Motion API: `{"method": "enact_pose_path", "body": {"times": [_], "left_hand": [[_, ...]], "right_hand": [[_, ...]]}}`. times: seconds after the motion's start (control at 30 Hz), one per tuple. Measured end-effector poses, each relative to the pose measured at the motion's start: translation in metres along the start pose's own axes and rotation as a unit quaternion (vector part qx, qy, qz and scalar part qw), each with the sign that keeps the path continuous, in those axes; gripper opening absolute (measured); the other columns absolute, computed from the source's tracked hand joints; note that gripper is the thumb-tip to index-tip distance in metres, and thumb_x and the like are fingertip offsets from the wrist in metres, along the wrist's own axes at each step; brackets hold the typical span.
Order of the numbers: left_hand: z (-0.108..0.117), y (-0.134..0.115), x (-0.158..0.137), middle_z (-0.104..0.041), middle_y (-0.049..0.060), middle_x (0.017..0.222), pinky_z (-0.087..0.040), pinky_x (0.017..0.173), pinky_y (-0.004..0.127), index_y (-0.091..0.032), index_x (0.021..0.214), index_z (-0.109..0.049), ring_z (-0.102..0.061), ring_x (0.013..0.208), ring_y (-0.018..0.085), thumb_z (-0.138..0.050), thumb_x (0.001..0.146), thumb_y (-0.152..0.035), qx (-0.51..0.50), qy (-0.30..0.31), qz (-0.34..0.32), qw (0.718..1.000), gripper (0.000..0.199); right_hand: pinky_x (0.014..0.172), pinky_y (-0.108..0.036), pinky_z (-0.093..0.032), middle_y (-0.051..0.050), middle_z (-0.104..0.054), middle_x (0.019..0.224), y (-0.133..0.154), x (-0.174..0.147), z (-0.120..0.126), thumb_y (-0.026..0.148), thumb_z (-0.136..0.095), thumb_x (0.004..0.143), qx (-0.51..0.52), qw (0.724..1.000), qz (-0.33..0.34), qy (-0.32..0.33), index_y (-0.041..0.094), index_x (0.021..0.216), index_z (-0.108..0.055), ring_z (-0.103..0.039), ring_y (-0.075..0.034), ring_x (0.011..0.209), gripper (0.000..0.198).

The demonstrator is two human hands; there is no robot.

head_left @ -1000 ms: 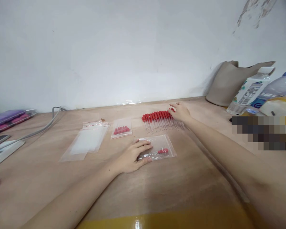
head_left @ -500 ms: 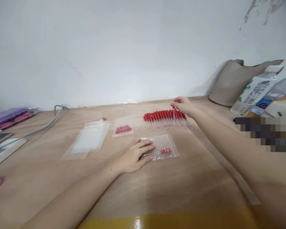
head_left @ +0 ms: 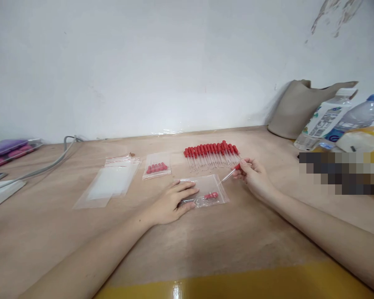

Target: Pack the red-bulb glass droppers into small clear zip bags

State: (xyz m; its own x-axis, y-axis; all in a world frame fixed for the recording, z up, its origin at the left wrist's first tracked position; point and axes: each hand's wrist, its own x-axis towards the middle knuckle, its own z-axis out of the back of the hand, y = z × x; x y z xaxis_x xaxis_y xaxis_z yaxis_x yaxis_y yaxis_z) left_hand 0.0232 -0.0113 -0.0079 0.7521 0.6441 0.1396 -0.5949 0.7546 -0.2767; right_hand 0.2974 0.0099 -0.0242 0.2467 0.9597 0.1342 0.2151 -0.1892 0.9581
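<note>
Right hand [head_left: 256, 178]: fingers pinch one red-bulbed dropper [head_left: 230, 174], now withdrawn from the dropper row [head_left: 210, 150] and aligned with the zip-lock bag [head_left: 206, 182], frame centre; tip contact is unclear. Left hand [head_left: 171, 203]: fingers spread, holding the bag flat.

I can read no text, brand or number: marks on the white bottle label [head_left: 326, 120] and blue bottle label [head_left: 335, 133] are illegible.

- Brown table [head_left: 187, 245], yellow band [head_left: 224, 282] along bottom of frame
- Center: row of red-topped droppers [head_left: 210, 149], clear bag [head_left: 204, 182] below
- Left of center: small bag [head_left: 157, 159], flat bags [head_left: 110, 182]
- Left edge: gray cable [head_left: 54, 167], purple-pink pack [head_left: 11, 151]
- Right: beige bin [head_left: 286, 112], bottle [head_left: 322, 120]
</note>
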Motion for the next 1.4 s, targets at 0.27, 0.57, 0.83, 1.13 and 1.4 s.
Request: {"method": "enact_pose_path", "body": {"times": [0.27, 0.57, 0.83, 1.13, 1.4], "left_hand": [[0.002, -0.001, 0.0, -0.04, 0.006, 0.138, -0.023, 0.108, 0.046, -0.026, 0.131, -0.043, -0.036, 0.128, 0.022, -0.044, 0.091, -0.038, -0.011, -0.008, -0.003, 1.0, 0.041], [0.002, -0.003, 0.0, -0.041, 0.005, 0.137, -0.024, 0.108, 0.044, -0.026, 0.135, -0.036, -0.036, 0.127, 0.022, -0.043, 0.091, -0.039, -0.02, -0.013, 0.001, 1.0, 0.046], [0.002, -0.003, 0.0, -0.041, 0.006, 0.137, -0.025, 0.108, 0.045, -0.025, 0.136, -0.034, -0.036, 0.127, 0.023, -0.043, 0.091, -0.039, -0.016, -0.013, 0.004, 1.0, 0.048], [0.001, -0.001, 0.001, -0.04, 0.006, 0.138, -0.022, 0.109, 0.044, -0.024, 0.137, -0.032, -0.036, 0.127, 0.021, -0.043, 0.091, -0.039, -0.018, -0.019, -0.008, 1.0, 0.049], [0.0, 0.0, 0.002, -0.041, 0.009, 0.138, -0.023, 0.108, 0.045, -0.02, 0.134, -0.039, -0.036, 0.128, 0.023, -0.043, 0.091, -0.041, -0.01, -0.015, -0.002, 1.0, 0.048]], "right_hand": [[0.051, -0.025, -0.047, 0.003, -0.06, 0.069, 0.002, -0.019, -0.002, 0.049, -0.064, 0.069, -0.018, 0.997, -0.028, 0.073, 0.024, 0.083, -0.04, -0.057, -0.01, 0.054, 0.038], [0.064, -0.028, -0.05, 0.0, -0.062, 0.071, 0.009, -0.01, 0.014, 0.039, -0.072, 0.061, -0.118, 0.973, -0.1, 0.17, 0.019, 0.078, -0.052, -0.06, -0.012, 0.063, 0.033], [0.049, -0.022, -0.037, 0.003, -0.057, 0.058, 0.01, -0.014, 0.002, 0.037, -0.071, 0.062, -0.236, 0.929, -0.027, 0.284, 0.017, 0.073, -0.064, -0.047, -0.008, 0.051, 0.024], [0.048, -0.023, -0.037, 0.003, -0.054, 0.052, 0.008, -0.023, -0.018, 0.039, -0.068, 0.064, -0.236, 0.926, -0.013, 0.293, 0.02, 0.07, -0.067, -0.046, -0.009, 0.049, 0.02], [0.063, -0.028, -0.046, -0.003, -0.067, 0.076, 0.008, -0.019, -0.01, 0.039, -0.059, 0.073, -0.269, 0.904, 0.026, 0.333, 0.019, 0.086, -0.065, -0.059, -0.015, 0.067, 0.025]]}}
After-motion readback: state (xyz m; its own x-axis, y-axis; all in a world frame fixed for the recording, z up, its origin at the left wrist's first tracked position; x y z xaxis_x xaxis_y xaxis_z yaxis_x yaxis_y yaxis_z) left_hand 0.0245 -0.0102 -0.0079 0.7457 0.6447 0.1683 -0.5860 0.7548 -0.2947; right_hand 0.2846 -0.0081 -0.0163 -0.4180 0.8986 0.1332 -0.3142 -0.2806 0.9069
